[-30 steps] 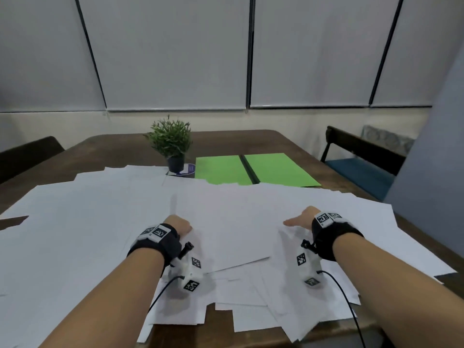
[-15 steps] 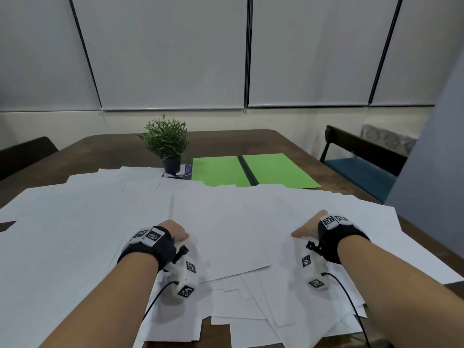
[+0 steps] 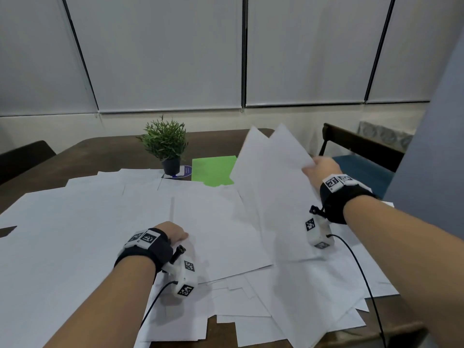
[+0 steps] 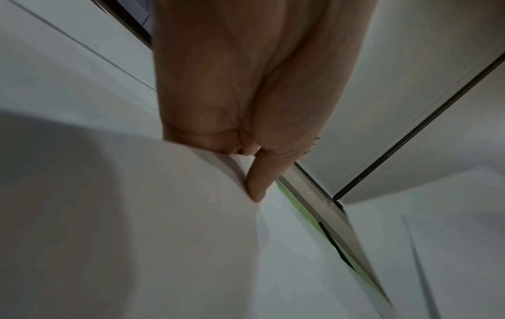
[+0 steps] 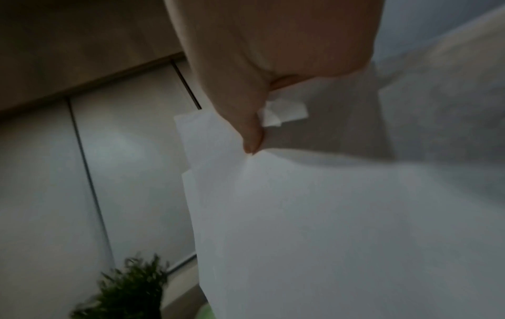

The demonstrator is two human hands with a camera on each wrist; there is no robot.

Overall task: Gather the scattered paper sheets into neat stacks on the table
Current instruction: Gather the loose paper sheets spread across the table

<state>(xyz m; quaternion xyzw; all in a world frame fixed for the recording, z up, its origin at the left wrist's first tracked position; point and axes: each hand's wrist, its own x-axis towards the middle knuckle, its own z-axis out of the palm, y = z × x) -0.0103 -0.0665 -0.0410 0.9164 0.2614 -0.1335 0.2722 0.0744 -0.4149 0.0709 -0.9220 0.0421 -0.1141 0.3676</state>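
Paper sheets (image 3: 75, 234), thin, matte and white, overlap across the dark wooden table (image 3: 105, 151) in the head view, while the right hand (image 3: 320, 169) grips raised sheets (image 3: 271, 197) whose pointed corners stand tilted. The left hand (image 3: 173, 232) rests low on the spread. From the left wrist, curled fingers (image 4: 256, 183) pinch a bowed sheet edge (image 4: 191, 194). From the right wrist, the thumb (image 5: 252, 138) clamps smooth, fanned rectangular sheets beside a blurred leafy plant (image 5: 128, 289).

The right hand (image 5: 262, 64) pinched white paper sheets (image 5: 314, 215) by their upper edge, thumb (image 5: 252, 138) pressed on top. A blurred green plant (image 5: 128, 289) sat at lower left, pale blinds (image 5: 54, 172) behind
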